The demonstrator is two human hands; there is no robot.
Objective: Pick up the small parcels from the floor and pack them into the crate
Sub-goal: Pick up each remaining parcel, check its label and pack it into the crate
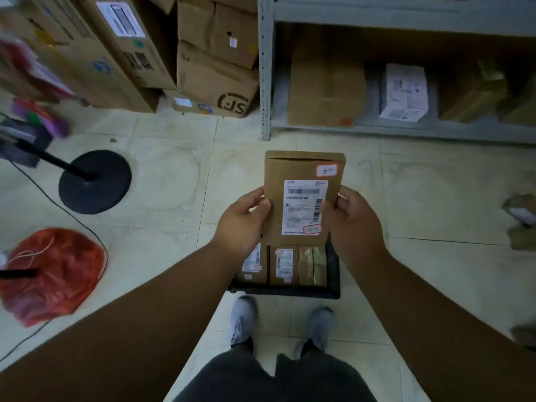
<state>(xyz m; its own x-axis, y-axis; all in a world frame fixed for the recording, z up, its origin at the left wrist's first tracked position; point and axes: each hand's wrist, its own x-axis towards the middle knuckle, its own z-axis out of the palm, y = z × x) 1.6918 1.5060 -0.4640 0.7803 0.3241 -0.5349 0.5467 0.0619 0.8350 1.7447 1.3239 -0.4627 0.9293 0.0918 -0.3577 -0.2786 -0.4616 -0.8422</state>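
Note:
A flat brown parcel (301, 166) with a white shipping label hangs in the air in front of me. My left hand (242, 221) grips its left edge and my right hand (352, 219) grips its right edge. Directly below it a black crate (333, 274) stands on the floor by my feet. Inside the crate several brown parcels (282, 265) stand side by side; the held parcel and my hands hide the crate's far part. More small parcels (522, 224) lie on the floor at the right edge.
A grey metal shelf (265, 82) with boxes stands ahead on the right. Stacked cardboard boxes (214, 76) fill the back left. A black round stand base (95, 181) with a cable and a red plastic bag (55, 274) lie on the left of the tiled floor.

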